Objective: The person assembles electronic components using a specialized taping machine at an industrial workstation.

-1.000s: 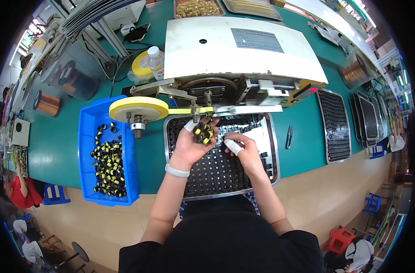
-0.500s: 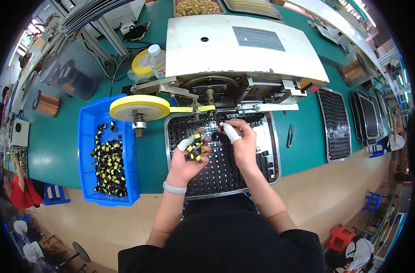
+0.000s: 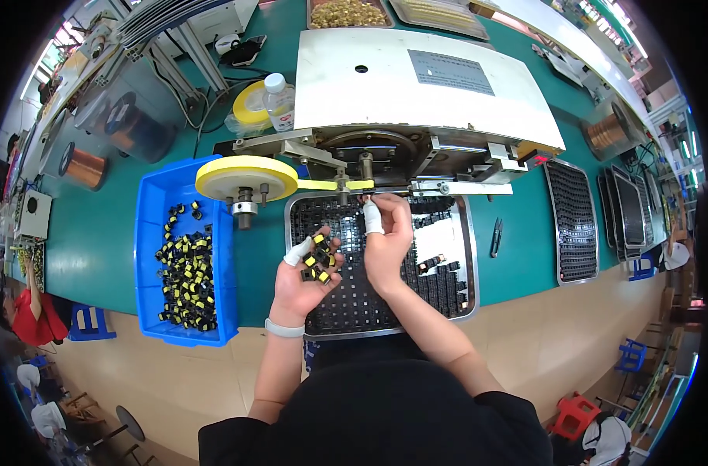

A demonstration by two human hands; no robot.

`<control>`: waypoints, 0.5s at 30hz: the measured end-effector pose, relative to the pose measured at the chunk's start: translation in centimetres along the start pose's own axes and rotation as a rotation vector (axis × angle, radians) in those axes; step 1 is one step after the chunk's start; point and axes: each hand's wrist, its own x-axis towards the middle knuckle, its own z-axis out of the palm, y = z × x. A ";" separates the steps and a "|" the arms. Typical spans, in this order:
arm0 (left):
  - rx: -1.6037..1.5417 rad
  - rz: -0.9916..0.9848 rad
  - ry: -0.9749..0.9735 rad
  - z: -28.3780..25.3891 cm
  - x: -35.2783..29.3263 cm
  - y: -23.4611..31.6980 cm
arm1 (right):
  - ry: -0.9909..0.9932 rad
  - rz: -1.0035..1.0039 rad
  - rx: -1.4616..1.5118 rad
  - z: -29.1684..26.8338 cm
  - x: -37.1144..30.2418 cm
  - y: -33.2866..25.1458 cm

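- Right hand (image 3: pixel 386 247) has moved up to the yellow tape (image 3: pixel 319 185); left hand (image 3: pixel 293 286) has drawn away.
- Right: fingertips at the tape's end; can't tell if closed on a part.
- Left: palm up, fingers curled round yellow-and-black parts (image 3: pixel 320 259), likely a handy store.
- Beneath both: metal tray (image 3: pixel 453 241), presumably for close reach.
- Left of grip: blue bin (image 3: pixel 145 256), similar parts.

The left hand (image 3: pixel 299 289) cups little black and yellow blocks (image 3: pixel 320 260). The right hand (image 3: pixel 389 241) is up at the white machine (image 3: pixel 369 85), by the end of the yellow tape (image 3: pixel 316 185); whether it pinches something is hard to see. A blue bin (image 3: pixel 187 336) of more blocks sits on the green surface (image 3: pixel 259 260), left of a tray (image 3: pixel 457 242).
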 end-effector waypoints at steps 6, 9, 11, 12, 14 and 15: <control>-0.021 -0.005 0.037 1.1 0.5 -0.4 | 0.004 0.154 0.067 -0.3 1.0 -0.1; -0.133 -0.034 -0.015 0.3 0.7 -0.1 | -0.270 0.278 -0.037 -3.2 1.9 -0.1; -0.175 -0.063 -0.030 -0.1 1.1 0.3 | -0.424 0.173 -0.388 -5.2 1.9 0.1; -0.217 -0.093 -0.043 -0.3 1.4 0.5 | -0.521 0.105 -0.522 -6.0 1.8 0.5; -0.237 -0.110 -0.035 -0.4 2.2 0.6 | -0.587 -0.074 -0.724 -6.7 1.0 1.5; -0.257 -0.125 -0.027 -0.3 2.6 0.7 | -0.617 -0.084 -0.769 -6.8 0.6 2.0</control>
